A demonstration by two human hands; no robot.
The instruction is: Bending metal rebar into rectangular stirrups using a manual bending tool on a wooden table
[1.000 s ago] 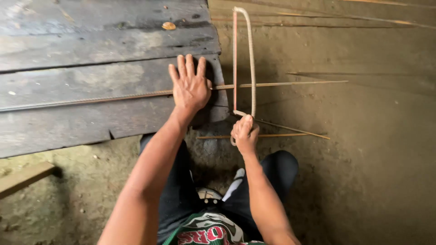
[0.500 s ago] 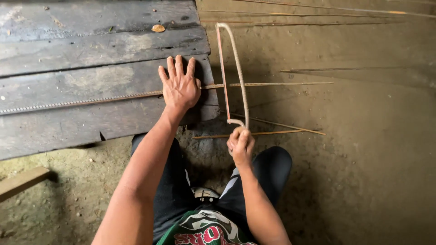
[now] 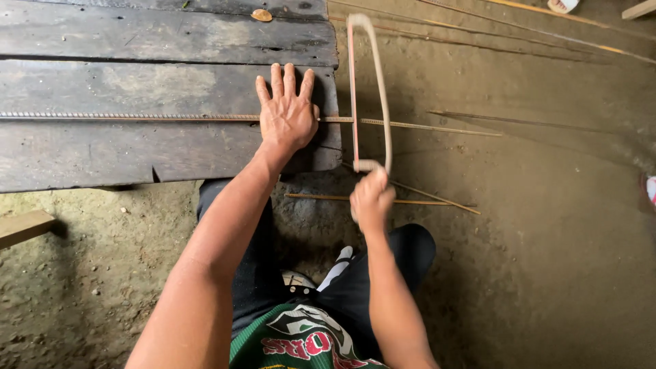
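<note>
On the far left a pale wooden block [image 3: 24,227] lies on gritty, packed earth. Above it spread the weathered grey planks [image 3: 137,82], rough and cracked, at least three side by side. Across them runs one thin ribbed steel rod [image 3: 123,116], its right end jutting past the plank edge over the dirt. The left hand [image 3: 287,113] lies flat on the rod with fingers spread, palm down, pressing rather than wrapping it. Just right of the planks' edge stands one hacksaw [image 3: 372,82], a slim looped frame of pale metal with a straight blade crossing the rod. The right hand [image 3: 371,198] is closed in a fist around the saw's handle. Beyond it two more thin rods [image 3: 410,201] rest on the smooth brown ground.
</note>
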